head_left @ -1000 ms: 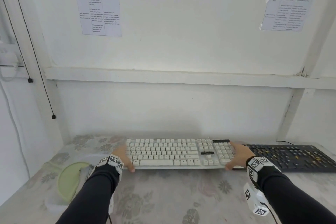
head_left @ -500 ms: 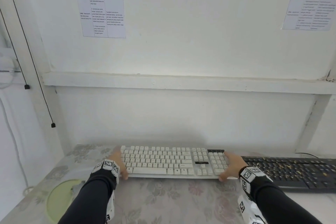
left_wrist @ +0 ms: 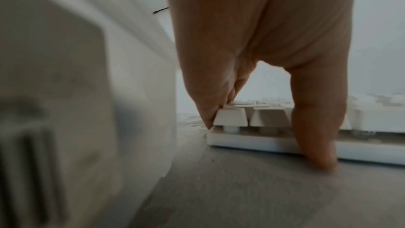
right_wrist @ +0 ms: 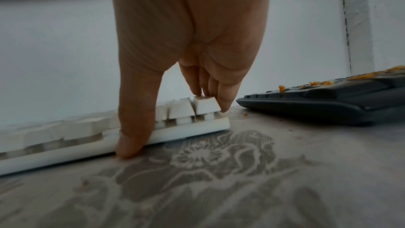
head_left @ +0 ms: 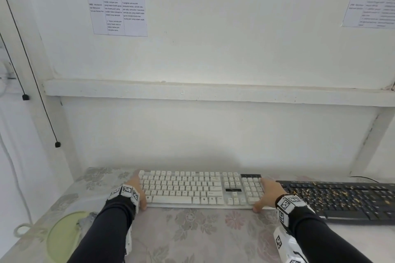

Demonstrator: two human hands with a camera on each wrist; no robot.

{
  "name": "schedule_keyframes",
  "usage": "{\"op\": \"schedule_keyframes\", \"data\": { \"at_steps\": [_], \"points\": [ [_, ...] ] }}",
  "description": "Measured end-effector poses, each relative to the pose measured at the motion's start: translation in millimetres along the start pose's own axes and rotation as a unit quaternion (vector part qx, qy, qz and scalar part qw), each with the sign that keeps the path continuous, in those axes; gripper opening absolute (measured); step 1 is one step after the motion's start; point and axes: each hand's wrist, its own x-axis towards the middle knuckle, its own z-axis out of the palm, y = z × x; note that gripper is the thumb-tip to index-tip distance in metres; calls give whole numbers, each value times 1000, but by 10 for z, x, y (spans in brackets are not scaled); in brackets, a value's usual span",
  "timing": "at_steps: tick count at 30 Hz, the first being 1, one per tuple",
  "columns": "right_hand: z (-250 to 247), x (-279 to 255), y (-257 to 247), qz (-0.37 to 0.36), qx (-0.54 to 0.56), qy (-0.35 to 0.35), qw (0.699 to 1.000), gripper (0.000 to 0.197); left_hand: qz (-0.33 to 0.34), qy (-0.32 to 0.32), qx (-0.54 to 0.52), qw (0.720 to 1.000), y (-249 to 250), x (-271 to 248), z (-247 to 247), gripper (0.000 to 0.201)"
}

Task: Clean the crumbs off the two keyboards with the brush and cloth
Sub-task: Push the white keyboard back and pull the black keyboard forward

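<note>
Gripping both ends of the white keyboard (head_left: 196, 190): left hand (head_left: 136, 188) w/ thumb at front edge & fingers (left_wrist: 208, 110) over the end keys, right hand (head_left: 269, 195) same on the other end. It lies flat on the flowered tablecloth (head_left: 192, 237), keys looking clean. Just right of it, apart, 1 black keyboard (head_left: 342, 198) strewn w/ orange crumbs (right_wrist: 281, 88); a few crumbs on the tablecloth too. So 2 keyboards. Near left: 1 pale green plate (head_left: 62, 235) holding something grey, can't tell what.
</note>
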Motion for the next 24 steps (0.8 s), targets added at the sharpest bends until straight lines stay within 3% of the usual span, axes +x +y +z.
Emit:
{"op": "schedule_keyframes", "data": {
  "at_steps": [3, 8, 14, 18, 20, 22, 24],
  "points": [
    [15, -12, 3, 10, 0, -11, 1000, 97, -11, 13, 48, 999, -85, 211, 74, 139],
    [23, -34, 11, 23, 6, -23, 999, 103, -15, 17, 48, 999, 52, -118, 34, 124],
    [45, -88, -27, 32, 2, -28, 999, 119, -18, 18, 47, 999, 31, -77, 34, 126],
    [91, -74, -41, 16, 1, -33, 999, 128, 4, 44, 74, 996, 55, -108, 63, 99],
    [122, -73, -51, 7, -1, -26, 1000, 126, -1, 39, 78, 996, 50, -89, 62, 104],
    [132, -86, -60, 7, -9, -24, 1000, 121, -6, 27, 83, 996, 68, -136, 35, 122],
    [134, -88, -49, 5, -13, -18, 1000, 117, -7, 21, 81, 996, 84, -199, 14, 121]
  ]
}}
